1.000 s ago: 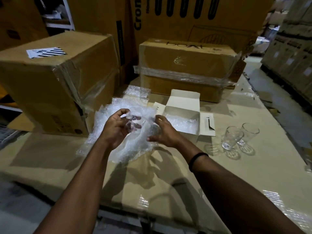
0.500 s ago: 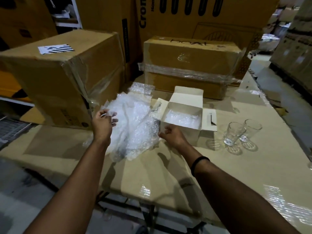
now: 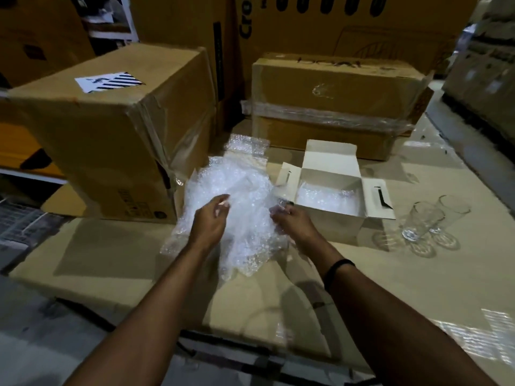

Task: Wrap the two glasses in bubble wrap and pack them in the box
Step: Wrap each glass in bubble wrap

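A crumpled sheet of clear bubble wrap (image 3: 239, 207) lies on the cardboard-covered table in front of me. My left hand (image 3: 210, 222) pinches its left side with curled fingers. My right hand (image 3: 291, 222) pinches its right edge, close to the small white box (image 3: 331, 218). That box stands open with its flaps spread and some bubble wrap lining its inside. Two clear drinking glasses (image 3: 423, 221) stand bare side by side to the right of the box, untouched.
A large brown carton (image 3: 111, 129) stands at the left, and a film-wrapped flat carton (image 3: 334, 104) sits behind the white box. Taller cartons rise at the back. A second small piece of bubble wrap (image 3: 245, 143) lies behind the sheet. The cardboard table top (image 3: 418, 288) extends right.
The bubble wrap was held up bunched between both hands, then spread wide with the hands apart. Now both hands have come closer together on the sheet, which lies lower on the table.
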Available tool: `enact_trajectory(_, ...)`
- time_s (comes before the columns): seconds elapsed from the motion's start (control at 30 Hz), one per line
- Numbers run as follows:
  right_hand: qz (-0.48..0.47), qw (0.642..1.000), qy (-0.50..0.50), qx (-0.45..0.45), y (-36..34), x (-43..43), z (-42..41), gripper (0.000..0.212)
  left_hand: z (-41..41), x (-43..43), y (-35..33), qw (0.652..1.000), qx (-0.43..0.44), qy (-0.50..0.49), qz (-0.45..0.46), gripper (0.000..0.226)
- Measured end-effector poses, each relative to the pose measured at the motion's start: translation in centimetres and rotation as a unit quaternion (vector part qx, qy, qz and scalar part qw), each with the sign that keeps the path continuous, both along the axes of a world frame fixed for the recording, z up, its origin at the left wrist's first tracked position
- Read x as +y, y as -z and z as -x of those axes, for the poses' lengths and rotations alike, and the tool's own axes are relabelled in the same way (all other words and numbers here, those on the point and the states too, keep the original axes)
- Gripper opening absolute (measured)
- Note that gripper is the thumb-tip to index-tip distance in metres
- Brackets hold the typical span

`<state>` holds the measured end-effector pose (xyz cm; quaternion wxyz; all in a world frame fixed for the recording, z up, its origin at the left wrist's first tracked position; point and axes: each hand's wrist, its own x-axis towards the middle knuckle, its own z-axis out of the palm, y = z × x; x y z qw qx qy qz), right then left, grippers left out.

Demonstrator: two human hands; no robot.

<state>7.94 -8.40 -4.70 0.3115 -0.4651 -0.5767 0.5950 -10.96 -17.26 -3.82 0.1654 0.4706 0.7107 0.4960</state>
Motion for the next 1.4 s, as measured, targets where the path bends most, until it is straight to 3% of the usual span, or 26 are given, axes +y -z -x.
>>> enact_trajectory(0.1,0.002,0.998,0.007,0.065,-3.2,-0.8,-1.9,0.015,0.7,1.6,2.0,0.981,0.151,0.071,0.100,0.037)
enact_trajectory(0.17,0.036,0.994,0.001,0.104,-5.2,-1.2,-4.1,0.025,0.9,2.7,2.4,0.932,0.288,0.095,0.197,0.037)
enact_trajectory(0.23,0.072,0.985,0.016,0.153,-7.0,-2.0,-6.8,0.036,0.3,3.5,2.1,0.908,0.350,0.102,0.207,0.032)
enact_trajectory(0.3,0.068,0.980,0.056,0.179,-9.1,-3.5,-9.0,0.041,-1.1,3.7,1.3,0.921,0.356,0.081,0.135,0.030)
enact_trajectory(0.37,0.037,0.976,0.123,0.175,-10.6,-4.7,-11.0,0.043,-3.3,3.8,0.2,0.939,0.327,0.067,0.080,0.046)
enact_trajectory(0.47,0.046,0.976,0.169,0.129,-9.6,-4.2,-14.9,0.068,-7.2,4.2,-1.0,0.952,0.279,0.127,-0.013,0.050)
enact_trajectory(0.53,0.056,0.980,0.183,0.045,-6.2,-2.3,-18.7,0.049,-10.2,4.5,-1.3,0.951,0.213,0.220,-0.041,0.042)
enact_trajectory(0.6,0.086,0.984,0.142,-0.061,-4.5,-1.7,-21.5,0.018,-12.9,4.7,-0.8,0.945,0.120,0.306,0.009,0.043)
enact_trajectory(0.63,0.093,0.981,0.123,-0.120,-4.0,-1.6,-22.7,0.012,-14.2,4.9,-0.2,0.937,0.106,0.329,0.040,0.044)
enact_trajectory(0.7,0.080,0.966,0.097,-0.224,-3.8,-1.7,-24.0,0.010,-16.3,5.5,1.1,0.915,0.185,0.347,0.092,0.047)
enact_trajectory(0.8,0.051,0.941,0.088,-0.324,-2.9,-1.7,-25.3,0.010,-18.4,6.0,2.6,0.850,0.352,0.363,0.149,0.053)
enact_trajectory(0.87,0.011,0.907,0.077,-0.414,-1.9,-1.6,-26.0,0.003,-19.1,6.0,3.0,0.817,0.411,0.367,0.170,0.051)
enact_trajectory(0.93,-0.031,0.847,0.071,-0.525,-1.0,-1.9,-26.1,0.038,-19.3,5.9,3.2,0.804,0.438,0.363,0.173,0.046)
enact_trajectory(1.0,-0.152,0.790,0.106,-0.585,-0.3,-2.9,-25.8,0.067,-19.4,6.3,3.5,0.821,0.420,0.363,0.134,0.041)
enact_trajectory(1.07,-0.286,0.756,0.133,-0.573,0.3,-4.5,-24.9,0.064,-19.2,6.6,3.6,0.839,0.377,0.375,0.114,0.046)
enact_trajectory(1.13,-0.344,0.768,0.113,-0.528,1.1,-6.4,-23.8,0.050,-18.9,6.9,3.5,0.833,0.370,0.383,0.148,0.052)
enact_trajectory(1.2,-0.335,0.776,0.046,-0.532,2.4,-7.9,-23.1,0.040,-18.8,7.1,3.7,0.830,0.379,0.376,0.163,0.043)
enact_trajectory(1.27,-0.307,0.771,-0.003,-0.557,3.2,-8.4,-23.1,0.044,-19.1,7.2,3.9,0.842,0.370,0.366,0.143,0.025)
enact_trajectory(1.4,-0.340,0.799,0.023,-0.496,2.1,-8.2,-24.0,0.066,-20.0,7.8,3.7,0.870,0.301,0.373,0.115,0.011)
